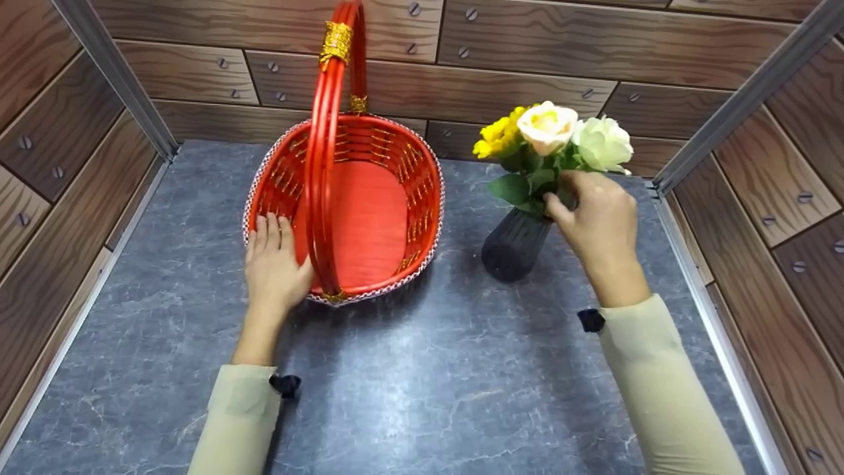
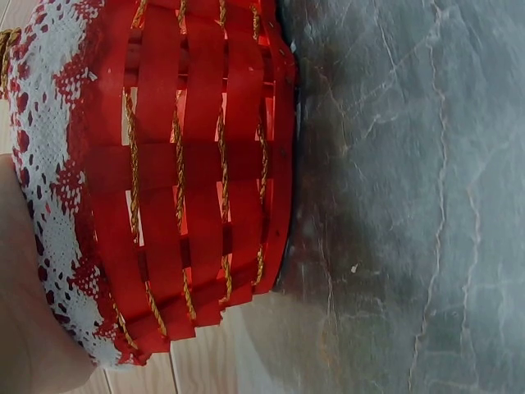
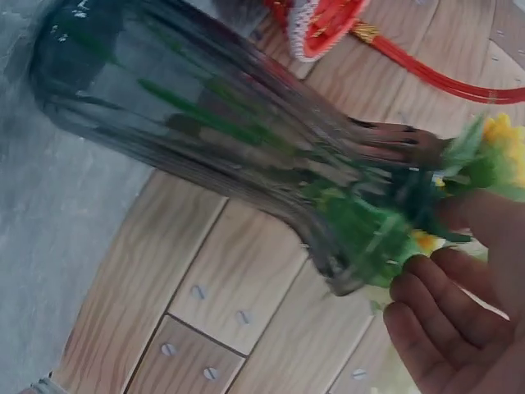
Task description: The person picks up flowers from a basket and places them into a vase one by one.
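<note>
A red woven basket [image 1: 376, 218] with a tall arched handle [image 1: 323, 132] and a white-and-red lace rim stands at the left. My left hand [image 1: 273, 264] rests over its near left rim with the fingers straight. In the left wrist view, part of that hand lies against the lace edge [image 2: 57, 156]. To the right, a dark clear vase [image 1: 514, 247] holds yellow [image 1: 499, 135], peach-white [image 1: 547, 125] and pale green-white flowers [image 1: 602, 144]. At the vase mouth my right hand [image 1: 600, 211] pinches a flower stem, its fingers curled; the leaves partly hide the grip.
A grey marbled tabletop [image 1: 395, 389] lies under everything. Wood-patterned panels [image 1: 527, 39] rise behind and on both sides, with metal corner posts [image 1: 745, 92]. The vase and basket stand a short gap apart.
</note>
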